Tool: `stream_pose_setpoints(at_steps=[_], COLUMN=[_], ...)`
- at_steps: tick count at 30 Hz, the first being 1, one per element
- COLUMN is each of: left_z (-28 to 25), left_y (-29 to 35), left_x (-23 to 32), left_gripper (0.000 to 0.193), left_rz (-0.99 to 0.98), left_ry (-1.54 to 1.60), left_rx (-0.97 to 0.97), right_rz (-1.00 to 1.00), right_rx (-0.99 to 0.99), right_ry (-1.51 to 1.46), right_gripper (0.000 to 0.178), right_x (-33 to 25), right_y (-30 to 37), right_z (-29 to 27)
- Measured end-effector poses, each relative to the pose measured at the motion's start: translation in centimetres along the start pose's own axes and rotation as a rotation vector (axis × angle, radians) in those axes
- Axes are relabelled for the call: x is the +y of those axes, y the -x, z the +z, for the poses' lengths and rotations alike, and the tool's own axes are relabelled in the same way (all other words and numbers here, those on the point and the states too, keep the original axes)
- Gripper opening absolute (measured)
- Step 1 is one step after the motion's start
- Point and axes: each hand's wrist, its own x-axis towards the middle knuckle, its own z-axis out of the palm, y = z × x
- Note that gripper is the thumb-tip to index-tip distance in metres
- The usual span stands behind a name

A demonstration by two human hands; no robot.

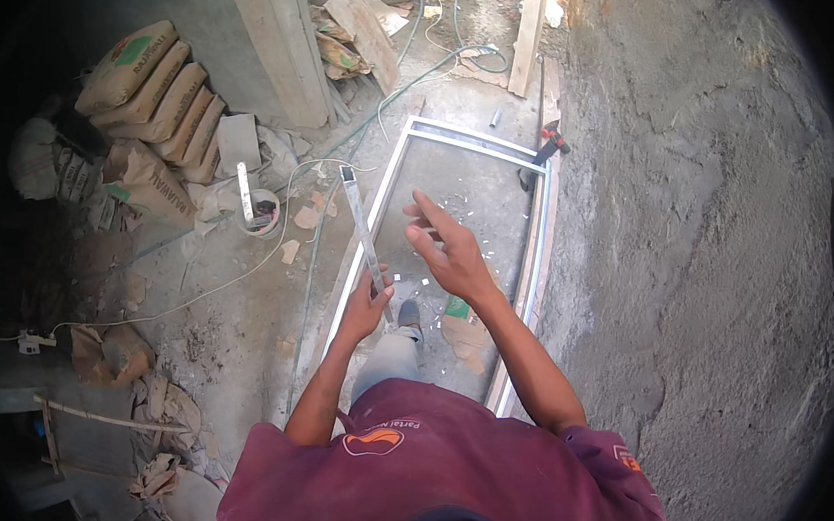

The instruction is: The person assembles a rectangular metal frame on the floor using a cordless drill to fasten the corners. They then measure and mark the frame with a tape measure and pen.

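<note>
Tube [359, 211] in the left hand [368, 313], over the left side of the frame [388, 181].
The left grip wraps the tube's near end; the right hand [450, 258], fingers loosely spread, is empty. A firm hold should spare the frame knocks. Tube: straight, hollow, grey metal; frame: slim, pale bars; floor [225, 320]: rough, dusty.

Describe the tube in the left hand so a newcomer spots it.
Find the long pale frame on the floor. At its left side, the left hand grips a slim grey tube near its lower end. Unlike the joined frame, it's a loose piece, its dark hollow end facing away.
</note>
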Motion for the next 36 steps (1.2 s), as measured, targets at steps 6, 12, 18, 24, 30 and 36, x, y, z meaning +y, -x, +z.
stream_pose_setpoints(at_steps=[6, 12, 18, 24, 30, 36], left_z=[-0.6, 0.1, 3.3, 8.9, 15.2, 18.7], left_y=[-11.4, -21.0, -29.9, -40.6, -48.9, -53.6], left_x=[6.5, 9.7, 13.2, 16.4, 22.0, 22.6], left_gripper=[0.056, 0.063, 0.059, 0.059, 0.061, 0.062], left_rz=[0.030, 0.022, -0.029, 0.049, 0.042, -0.074], left_ry=[-0.216, -0.137, -0.412, -0.950, -1.331, -1.413], left_rx=[-0.229, -0.272, 0.110, 0.399, 0.657, 0.710], right_rz=[0.104, 0.318, 0.406, 0.587, 0.615, 0.719], right_rx=[-0.051, -0.036, -0.049, -0.025, -0.003, -0.014], right_ry=[-0.092, -0.362, -0.722, -0.951, -1.523, -1.183], right_gripper=[0.058, 0.046, 0.038, 0.033, 0.051, 0.056], right_x=[3.0, 10.0, 19.2, 31.3, 39.1, 37.8], right_y=[-14.6, -24.0, -32.8, -41.9, -47.5, -53.1], right_z=[-6.1, -12.3, -18.0, -23.3, -28.3, -30.8])
